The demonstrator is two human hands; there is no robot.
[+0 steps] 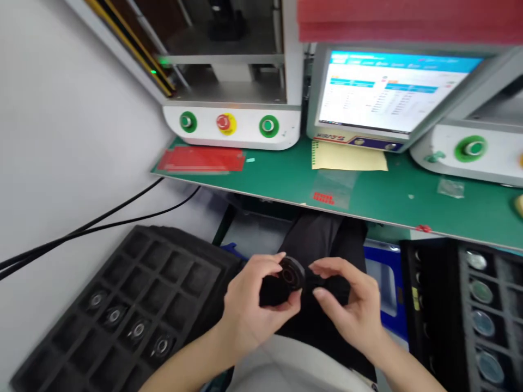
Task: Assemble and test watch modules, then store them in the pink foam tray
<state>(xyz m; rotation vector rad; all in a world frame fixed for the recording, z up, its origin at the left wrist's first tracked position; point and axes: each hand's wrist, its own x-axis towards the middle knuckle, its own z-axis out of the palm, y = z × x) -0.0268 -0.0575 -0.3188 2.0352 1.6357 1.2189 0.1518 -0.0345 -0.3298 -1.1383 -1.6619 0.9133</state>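
In the head view, our left hand is clamped on the rim of a round black part in front of the green bench; our right hand sits just beside it, fingertips parted. We judge this as handling the part, calling for a steady rim grip. Left below the bench, the matte black foam tray has squarish pockets.

I sit in a factory workshop: a push-button machine and monitor line the green surface's far edge.
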